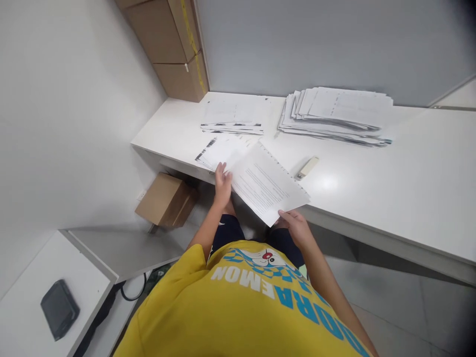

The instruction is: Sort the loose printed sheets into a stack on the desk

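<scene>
A few printed sheets of paper (263,183) are held tilted over the desk's front edge, text side up. My right hand (296,225) pinches their near right corner, thumb on top and fingers beneath. At their left edge is my left hand (223,186), with its thumb against the paper and its fingers partly curled. Behind the held sheets, loose papers with dark-printed edges (215,150) lie at the desk's front edge. A cream-coloured stapler (308,167) rests on the desk just right of the sheets.
On the white desk (416,193) stand a smaller paper stack (232,111) at back left and a thicker, uneven one (338,111) at back right. Cardboard boxes (182,77) are piled at the far left corner. Another box (163,201) sits below. A dark handheld device (59,310) lies lower left.
</scene>
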`<state>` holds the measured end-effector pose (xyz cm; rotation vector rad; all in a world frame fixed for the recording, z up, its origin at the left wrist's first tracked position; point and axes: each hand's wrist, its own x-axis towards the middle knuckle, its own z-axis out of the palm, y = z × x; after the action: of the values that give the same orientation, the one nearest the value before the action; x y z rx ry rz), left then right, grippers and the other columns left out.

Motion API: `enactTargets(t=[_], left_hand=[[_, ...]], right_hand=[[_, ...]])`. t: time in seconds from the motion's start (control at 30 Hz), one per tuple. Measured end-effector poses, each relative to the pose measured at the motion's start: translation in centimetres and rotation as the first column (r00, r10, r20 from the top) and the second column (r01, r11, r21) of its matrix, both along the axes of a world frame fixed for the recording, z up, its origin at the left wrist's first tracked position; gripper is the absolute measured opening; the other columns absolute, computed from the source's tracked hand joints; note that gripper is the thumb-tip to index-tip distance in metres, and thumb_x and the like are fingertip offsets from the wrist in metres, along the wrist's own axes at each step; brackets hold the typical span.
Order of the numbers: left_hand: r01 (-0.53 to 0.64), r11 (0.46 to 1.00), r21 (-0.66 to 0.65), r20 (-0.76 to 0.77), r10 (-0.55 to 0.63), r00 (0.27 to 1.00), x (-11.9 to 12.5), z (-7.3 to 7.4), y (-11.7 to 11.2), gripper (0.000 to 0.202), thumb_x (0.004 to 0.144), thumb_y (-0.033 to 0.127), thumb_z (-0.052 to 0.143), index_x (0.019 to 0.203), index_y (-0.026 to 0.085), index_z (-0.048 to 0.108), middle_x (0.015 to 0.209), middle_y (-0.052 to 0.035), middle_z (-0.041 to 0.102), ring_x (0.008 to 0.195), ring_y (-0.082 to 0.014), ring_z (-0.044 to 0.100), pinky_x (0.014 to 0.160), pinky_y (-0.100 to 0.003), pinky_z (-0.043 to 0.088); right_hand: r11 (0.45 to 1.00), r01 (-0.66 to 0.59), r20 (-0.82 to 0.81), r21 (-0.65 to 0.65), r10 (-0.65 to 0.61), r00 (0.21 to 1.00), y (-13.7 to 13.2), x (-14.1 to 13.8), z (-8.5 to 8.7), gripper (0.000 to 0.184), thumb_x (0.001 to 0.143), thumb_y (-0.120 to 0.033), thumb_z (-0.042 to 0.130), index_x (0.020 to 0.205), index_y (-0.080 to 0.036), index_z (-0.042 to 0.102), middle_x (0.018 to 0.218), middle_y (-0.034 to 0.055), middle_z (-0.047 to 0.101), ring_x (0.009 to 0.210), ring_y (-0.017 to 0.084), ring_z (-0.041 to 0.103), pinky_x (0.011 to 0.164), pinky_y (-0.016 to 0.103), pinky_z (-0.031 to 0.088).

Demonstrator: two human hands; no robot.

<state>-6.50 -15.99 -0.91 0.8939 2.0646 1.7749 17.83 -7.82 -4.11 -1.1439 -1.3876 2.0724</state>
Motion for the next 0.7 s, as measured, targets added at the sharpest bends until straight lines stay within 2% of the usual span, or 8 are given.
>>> enactTargets(t=[0.07, 0.17, 0.27, 0.37, 0.5, 0.57, 0.63, 0.7], left_hand=[[0.080, 0.996, 0.044, 0.152, -0.086, 0.985, -0.7, 0.8, 0.5, 0.050, 0.093, 0.053, 0.056, 0.130, 0.020, 0.058, 0.126, -0.0107, 0.068, 0.120, -0.0248, 0.062, 0.103, -0.040, 0.049], [0.120, 0.989, 0.085, 0.256, -0.138, 0.957, -0.9, 1.4, 0.6, 0.041, 0.083, 0.052, 0.070, 0.105, 0.017, 0.070, 0.098, -0.0072, 0.075, 0.095, -0.0221, 0.069, 0.089, -0.035, 0.054], [0.076, 0.990, 0.122, 0.312, -0.111, 0.943, 0.0, 1.1, 0.3, 0.040, 0.078, 0.048, 0.074, 0.102, 0.017, 0.070, 0.095, -0.0062, 0.074, 0.089, -0.0189, 0.068, 0.086, -0.033, 0.053], [0.091, 0.991, 0.094, 0.338, -0.118, 0.934, 0.8, 0.5, -0.2, 0.042, 0.075, 0.047, 0.076, 0.104, 0.017, 0.069, 0.096, -0.0058, 0.073, 0.090, -0.0178, 0.067, 0.087, -0.033, 0.052], [0.214, 0.975, 0.052, 0.299, -0.220, 0.929, 1.2, 0.5, -0.6, 0.044, 0.077, 0.049, 0.074, 0.108, 0.018, 0.067, 0.097, -0.0052, 0.072, 0.093, -0.0191, 0.065, 0.087, -0.032, 0.051], [0.296, 0.955, 0.018, 0.239, -0.292, 0.926, 1.3, 0.8, -0.4, 0.040, 0.081, 0.052, 0.070, 0.101, 0.018, 0.068, 0.096, -0.0056, 0.072, 0.092, -0.0204, 0.065, 0.084, -0.031, 0.052], [0.345, 0.938, -0.028, 0.154, -0.337, 0.929, 1.4, 1.2, 0.2, 0.038, 0.084, 0.054, 0.065, 0.092, 0.017, 0.068, 0.093, -0.0058, 0.071, 0.090, -0.0213, 0.065, 0.082, -0.031, 0.051], [0.362, 0.931, -0.041, 0.079, -0.358, 0.930, 1.6, 1.5, 1.3, 0.038, 0.086, 0.054, 0.064, 0.090, 0.017, 0.067, 0.092, -0.0056, 0.071, 0.091, -0.0217, 0.064, 0.083, -0.031, 0.051]], right_hand=[[0.999, 0.009, 0.045, 0.040, -0.011, 0.999, 0.5, 0.7, 0.2, 0.038, 0.062, -0.059, 0.075, 0.061, -0.023, 0.063, 0.061, 0.0042, 0.065, 0.061, 0.021, 0.061, 0.064, 0.036, 0.053], [0.985, 0.098, 0.065, 0.143, -0.108, 0.992, 1.2, 1.4, 0.2, 0.033, 0.061, -0.055, 0.074, 0.065, -0.023, 0.067, 0.070, 0.0044, 0.069, 0.071, 0.023, 0.063, 0.070, 0.036, 0.053], [0.960, 0.145, 0.081, 0.240, -0.168, 0.982, 1.9, 1.9, -0.1, 0.031, 0.063, -0.053, 0.072, 0.070, -0.023, 0.069, 0.079, 0.0045, 0.072, 0.080, 0.025, 0.064, 0.078, 0.038, 0.051], [0.941, 0.157, 0.096, 0.300, -0.193, 0.976, 2.5, 2.4, -0.4, 0.031, 0.067, -0.053, 0.068, 0.072, -0.022, 0.068, 0.081, 0.0044, 0.072, 0.084, 0.025, 0.063, 0.082, 0.039, 0.049], [0.914, 0.163, 0.096, 0.372, -0.213, 0.972, 2.9, 3.1, -0.2, 0.032, 0.071, -0.054, 0.064, 0.076, -0.022, 0.067, 0.084, 0.0042, 0.071, 0.088, 0.025, 0.061, 0.080, 0.036, 0.048], [0.898, 0.137, 0.115, 0.417, -0.202, 0.973, 3.1, 3.3, 0.3, 0.031, 0.074, -0.053, 0.063, 0.075, -0.022, 0.065, 0.082, 0.0036, 0.069, 0.085, 0.023, 0.059, 0.078, 0.034, 0.047], [0.860, 0.141, 0.125, 0.490, -0.230, 0.965, 3.3, 3.5, 1.2, 0.031, 0.078, -0.052, 0.060, 0.074, -0.021, 0.062, 0.077, 0.0024, 0.065, 0.080, 0.021, 0.056, 0.074, 0.032, 0.045], [0.786, 0.219, 0.087, 0.579, -0.326, 0.942, 3.9, 3.5, 2.0, 0.033, 0.083, -0.053, 0.058, 0.074, -0.021, 0.058, 0.073, 0.0007, 0.060, 0.075, 0.018, 0.053, 0.071, 0.030, 0.043]])
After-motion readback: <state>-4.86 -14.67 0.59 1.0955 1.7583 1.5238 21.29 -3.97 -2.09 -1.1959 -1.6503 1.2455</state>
